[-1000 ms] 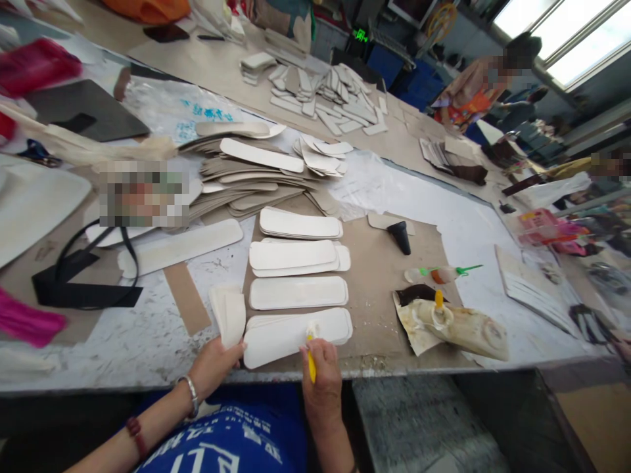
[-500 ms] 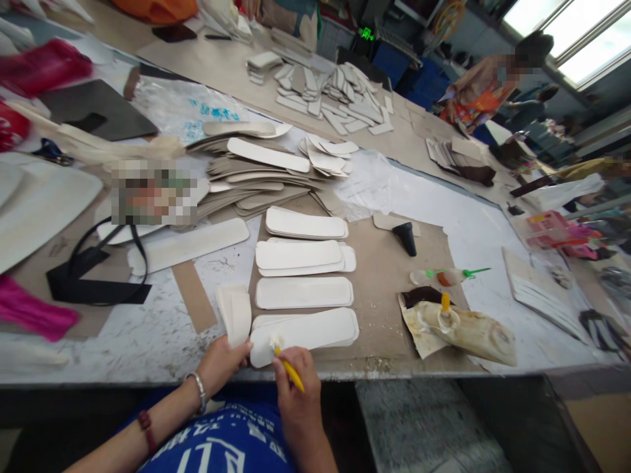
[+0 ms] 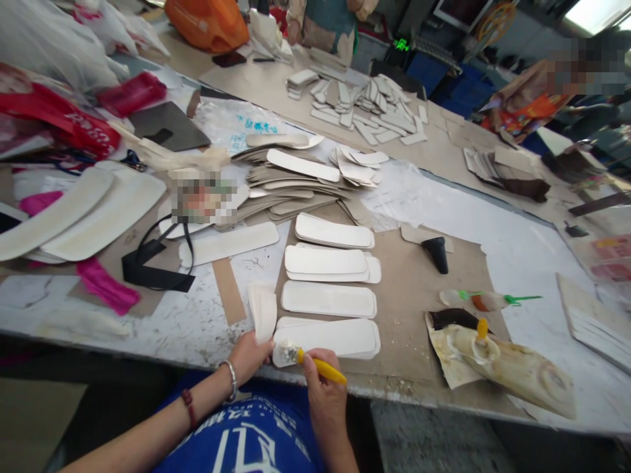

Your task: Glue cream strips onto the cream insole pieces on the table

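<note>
My left hand (image 3: pixel 250 357) is closed round a few white strips (image 3: pixel 263 313) that stick up from it. Its fingertips reach the left end of the nearest stack of white rounded strips (image 3: pixel 340 337). My right hand (image 3: pixel 326 389) grips a yellow-handled brush (image 3: pixel 323 369). The brush's bristles, with pale paste on them, touch the left end of the top strip in that stack. Beyond it lie another stack (image 3: pixel 328 299), a third stack (image 3: pixel 325 261) and a far stack (image 3: pixel 335 231), all on brown board (image 3: pixel 404 309).
At the right lie a stained container (image 3: pixel 522 368) with a yellow stick, a small bottle (image 3: pixel 486 301) and a black cone-shaped object (image 3: pixel 436 255). Behind the stacks is a heap of grey-edged strips (image 3: pixel 290 190). A black strap (image 3: pixel 158 266) lies left. Co-workers are across the table.
The view has swung left, so the table things appear farther right. The brush has moved towards the strip's left end, and its handle lies flatter. My left hand still holds the strips.
</note>
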The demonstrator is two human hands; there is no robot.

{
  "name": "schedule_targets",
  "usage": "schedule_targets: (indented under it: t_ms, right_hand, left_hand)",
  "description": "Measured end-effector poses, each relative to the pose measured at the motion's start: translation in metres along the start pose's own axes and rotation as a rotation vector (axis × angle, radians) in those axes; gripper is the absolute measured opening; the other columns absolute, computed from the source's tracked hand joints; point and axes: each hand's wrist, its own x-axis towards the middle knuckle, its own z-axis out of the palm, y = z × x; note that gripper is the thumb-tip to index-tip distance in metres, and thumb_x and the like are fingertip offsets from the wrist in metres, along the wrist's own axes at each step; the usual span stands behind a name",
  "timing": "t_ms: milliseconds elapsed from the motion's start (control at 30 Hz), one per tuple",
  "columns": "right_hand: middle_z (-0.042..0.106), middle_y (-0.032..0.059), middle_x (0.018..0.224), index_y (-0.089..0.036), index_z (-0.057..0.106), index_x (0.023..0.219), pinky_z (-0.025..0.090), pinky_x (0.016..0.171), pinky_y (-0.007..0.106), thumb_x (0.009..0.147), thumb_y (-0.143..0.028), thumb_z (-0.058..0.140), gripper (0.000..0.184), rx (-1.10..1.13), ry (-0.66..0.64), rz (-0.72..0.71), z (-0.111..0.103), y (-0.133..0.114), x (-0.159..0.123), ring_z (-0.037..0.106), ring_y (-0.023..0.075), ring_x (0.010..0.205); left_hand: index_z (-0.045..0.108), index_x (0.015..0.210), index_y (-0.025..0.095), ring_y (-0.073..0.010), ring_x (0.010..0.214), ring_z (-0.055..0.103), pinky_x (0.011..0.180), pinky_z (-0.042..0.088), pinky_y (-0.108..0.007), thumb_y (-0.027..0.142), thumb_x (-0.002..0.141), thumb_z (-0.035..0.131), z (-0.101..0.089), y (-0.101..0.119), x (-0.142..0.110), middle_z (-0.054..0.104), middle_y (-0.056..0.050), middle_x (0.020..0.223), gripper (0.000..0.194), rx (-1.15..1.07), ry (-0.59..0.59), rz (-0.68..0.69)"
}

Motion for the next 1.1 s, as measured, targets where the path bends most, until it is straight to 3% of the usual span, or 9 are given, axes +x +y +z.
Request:
schedule_targets:
  t_ms: [100, 233, 333, 400, 500, 600, 767, 900, 1100]
  right_hand:
    - [0.059, 0.0049, 0.078, -0.018, 0.058, 0.082, 0.049, 0.070, 0.030, 0.089, -0.026, 0.047, 0.016, -0.111, 0.082, -0.043, -0.011, 0.018, 0.006, 0.058, 0.0170, 0.074]
    - [0.059, 0.0071, 0.081, -0.016, 0.059, 0.086, 0.046, 0.076, 0.034, 0.090, -0.034, 0.045, 0.022, -0.325, 0.207, -0.080, -0.051, 0.042, 0.017, 0.057, 0.0191, 0.078]
    - [0.058, 0.0072, 0.079, -0.018, 0.058, 0.083, 0.044, 0.076, 0.035, 0.090, -0.042, 0.042, 0.029, -0.396, 0.221, -0.084, -0.074, 0.042, 0.025, 0.056, 0.0201, 0.077]
    - [0.058, 0.0071, 0.078, -0.018, 0.057, 0.081, 0.043, 0.073, 0.034, 0.090, -0.046, 0.039, 0.034, -0.365, 0.203, -0.048, -0.077, 0.035, 0.030, 0.055, 0.0201, 0.076]
    - [0.056, 0.0031, 0.066, -0.020, 0.053, 0.073, 0.043, 0.061, 0.028, 0.089, -0.049, 0.036, 0.037, -0.210, 0.059, 0.022, -0.066, 0.020, 0.039, 0.053, 0.0171, 0.064]
    - [0.046, -0.0030, 0.051, -0.021, 0.048, 0.067, 0.038, 0.048, 0.024, 0.087, -0.052, 0.038, 0.037, -0.014, -0.142, 0.127, -0.041, 0.002, 0.050, 0.046, 0.0137, 0.048]
    - [0.045, -0.0052, 0.052, -0.020, 0.051, 0.070, 0.036, 0.042, 0.023, 0.074, -0.055, 0.054, 0.035, 0.282, -0.407, 0.307, 0.004, -0.032, 0.067, 0.042, 0.0108, 0.042]
    - [0.041, -0.0082, 0.045, -0.020, 0.046, 0.061, 0.032, 0.038, 0.021, 0.060, -0.050, 0.066, 0.035, 0.459, -0.480, 0.399, 0.017, -0.052, 0.072, 0.035, 0.0079, 0.038]
    - [0.041, -0.0066, 0.040, -0.019, 0.050, 0.055, 0.032, 0.039, 0.021, 0.067, -0.051, 0.060, 0.035, 0.470, -0.506, 0.367, 0.014, -0.057, 0.070, 0.035, 0.0086, 0.038]
  left_hand:
    - [0.051, 0.048, 0.019, -0.0138, 0.043, 0.049, 0.046, 0.036, -0.023, 0.014, 0.066, 0.050, 0.001, -0.001, 0.000, 0.048, 0.003, 0.037, 0.018, -0.010, 0.003, -0.001]
    - [0.050, 0.047, 0.019, -0.0130, 0.041, 0.047, 0.045, 0.035, -0.022, 0.014, 0.065, 0.050, 0.004, -0.005, 0.004, 0.046, 0.004, 0.036, 0.018, -0.029, 0.013, -0.003]
    - [0.049, 0.047, 0.019, -0.0131, 0.039, 0.046, 0.043, 0.034, -0.023, 0.016, 0.064, 0.052, 0.002, -0.006, 0.005, 0.046, 0.004, 0.035, 0.017, -0.051, 0.022, 0.004]
    - [0.051, 0.052, 0.018, -0.0136, 0.039, 0.047, 0.043, 0.035, -0.024, 0.022, 0.065, 0.053, -0.001, -0.006, 0.002, 0.049, 0.003, 0.039, 0.014, -0.078, 0.044, 0.028]
    - [0.052, 0.059, 0.019, -0.0148, 0.044, 0.050, 0.047, 0.038, -0.026, 0.035, 0.069, 0.053, -0.010, -0.002, -0.010, 0.054, 0.002, 0.047, 0.019, -0.128, 0.102, 0.092]
    - [0.052, 0.058, 0.019, -0.0148, 0.047, 0.049, 0.051, 0.039, -0.027, 0.045, 0.072, 0.049, -0.015, 0.006, -0.027, 0.055, 0.000, 0.051, 0.029, -0.186, 0.128, 0.153]
    - [0.054, 0.055, 0.018, -0.0137, 0.046, 0.047, 0.048, 0.038, -0.026, 0.052, 0.067, 0.052, -0.012, 0.023, -0.053, 0.051, 0.001, 0.046, 0.036, -0.331, 0.058, 0.209]
    - [0.055, 0.058, 0.018, -0.0133, 0.043, 0.048, 0.047, 0.040, -0.027, 0.052, 0.059, 0.057, -0.006, 0.034, -0.063, 0.054, 0.001, 0.048, 0.035, -0.456, 0.043, 0.199]
    - [0.059, 0.055, 0.016, -0.0140, 0.044, 0.051, 0.050, 0.043, -0.028, 0.048, 0.057, 0.062, -0.006, 0.042, -0.068, 0.057, -0.001, 0.046, 0.032, -0.556, 0.065, 0.182]
